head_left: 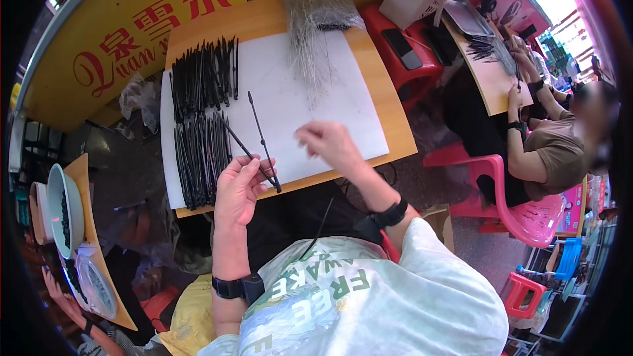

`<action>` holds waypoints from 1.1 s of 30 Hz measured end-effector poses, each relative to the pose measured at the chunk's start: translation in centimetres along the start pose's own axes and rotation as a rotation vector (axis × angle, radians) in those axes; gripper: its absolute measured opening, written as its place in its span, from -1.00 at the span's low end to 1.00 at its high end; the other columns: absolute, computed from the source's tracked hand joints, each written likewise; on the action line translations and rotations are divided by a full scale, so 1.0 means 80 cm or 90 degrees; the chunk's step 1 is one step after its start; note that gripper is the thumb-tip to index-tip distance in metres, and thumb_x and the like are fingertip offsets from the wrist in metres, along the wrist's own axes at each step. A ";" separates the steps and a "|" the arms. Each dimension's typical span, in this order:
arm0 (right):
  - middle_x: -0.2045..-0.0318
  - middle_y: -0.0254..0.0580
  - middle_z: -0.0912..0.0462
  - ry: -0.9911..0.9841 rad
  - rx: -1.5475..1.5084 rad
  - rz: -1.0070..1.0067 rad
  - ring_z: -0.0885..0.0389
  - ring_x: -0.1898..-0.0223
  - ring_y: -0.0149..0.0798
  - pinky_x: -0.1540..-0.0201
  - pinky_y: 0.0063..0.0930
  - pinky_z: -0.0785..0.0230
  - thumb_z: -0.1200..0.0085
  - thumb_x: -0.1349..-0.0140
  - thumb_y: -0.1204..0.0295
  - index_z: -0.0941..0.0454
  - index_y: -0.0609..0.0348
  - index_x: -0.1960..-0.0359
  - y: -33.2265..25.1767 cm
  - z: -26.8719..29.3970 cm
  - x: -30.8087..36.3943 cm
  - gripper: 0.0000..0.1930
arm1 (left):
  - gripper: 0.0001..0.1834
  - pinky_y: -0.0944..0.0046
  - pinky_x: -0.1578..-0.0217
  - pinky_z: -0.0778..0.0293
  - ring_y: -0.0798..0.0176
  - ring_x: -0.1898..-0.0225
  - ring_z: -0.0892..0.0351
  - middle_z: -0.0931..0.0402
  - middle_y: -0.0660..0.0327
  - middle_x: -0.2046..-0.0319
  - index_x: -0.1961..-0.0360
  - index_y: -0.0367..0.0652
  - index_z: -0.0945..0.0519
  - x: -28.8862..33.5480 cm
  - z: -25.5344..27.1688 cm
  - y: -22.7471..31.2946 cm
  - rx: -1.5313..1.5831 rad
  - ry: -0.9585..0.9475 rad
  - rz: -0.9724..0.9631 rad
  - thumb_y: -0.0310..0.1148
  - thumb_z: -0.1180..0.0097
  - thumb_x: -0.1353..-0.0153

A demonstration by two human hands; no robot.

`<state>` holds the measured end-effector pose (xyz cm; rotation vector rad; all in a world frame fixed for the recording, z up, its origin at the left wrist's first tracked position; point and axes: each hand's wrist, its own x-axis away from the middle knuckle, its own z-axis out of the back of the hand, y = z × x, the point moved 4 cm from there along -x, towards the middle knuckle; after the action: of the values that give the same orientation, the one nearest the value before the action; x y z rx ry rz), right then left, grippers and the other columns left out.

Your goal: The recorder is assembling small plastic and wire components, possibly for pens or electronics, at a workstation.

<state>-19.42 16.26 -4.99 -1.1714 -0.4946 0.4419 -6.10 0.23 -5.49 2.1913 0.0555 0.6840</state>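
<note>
Between the thumb and fingers of my left hand (pixel 237 190) are thin black knobbed sticks (pixel 262 140); two show, spread in a narrow V with their lower ends close together. My right hand (pixel 331 148) hovers over the white sheet (pixel 277 69), its fingers curled together and slightly blurred; anything in them is too small to make out. Similar black sticks lie side by side in two rows, an upper row (pixel 203 76) and a lower row (pixel 198 161), left of my hands. At the sheet's far edge sits a clear bag (pixel 320 0) with fine thin wires spilling toward me.
The sheet lies on a wooden table (pixel 399 135). Beyond its right side stands a red stool (pixel 412 69) carrying phones (pixel 401 48). Farther right, a person (pixel 550 138) works at another table (pixel 491 82). At left, a bowl (pixel 64 207) rests on a side table, with another person's hand (pixel 58 290) nearby.
</note>
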 end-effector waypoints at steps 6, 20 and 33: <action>0.33 -0.13 -0.53 0.155 0.519 0.315 -0.58 0.32 -0.12 0.25 -0.35 -0.44 -0.04 -0.13 0.52 -0.57 0.17 0.23 0.030 0.053 -0.049 -0.83 | -0.93 0.54 0.56 -0.39 0.29 0.31 -0.64 -0.62 0.10 0.27 0.23 -0.12 -0.49 0.007 -0.004 -0.001 0.034 -0.041 0.055 -0.42 -0.04 -0.28; 0.29 -0.17 -0.59 0.109 0.256 0.578 -0.61 0.31 -0.25 0.30 -0.50 -0.48 -0.15 -0.01 0.68 -0.59 0.15 0.24 -0.013 0.052 0.007 -0.75 | -0.89 0.47 0.55 -0.58 0.17 0.28 -0.65 -0.55 0.10 0.28 0.17 -0.15 -0.44 0.009 0.000 -0.005 0.050 -0.035 0.051 -0.40 0.03 -0.31; 0.34 -0.23 -0.64 0.434 -0.436 0.023 -0.63 0.31 -0.42 0.34 -0.66 -0.40 -0.04 -0.27 0.44 -0.51 0.27 0.18 0.104 0.157 -0.074 -0.84 | -0.81 0.30 0.31 -0.68 0.00 0.18 -0.62 -0.49 0.01 0.27 0.09 -0.22 -0.34 0.013 -0.007 -0.005 0.025 -0.029 0.045 -0.52 0.07 -0.28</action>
<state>-32.08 25.09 -9.80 -1.8856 -0.0101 -0.1370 -5.37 1.15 -5.03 2.2550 -0.0319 0.6776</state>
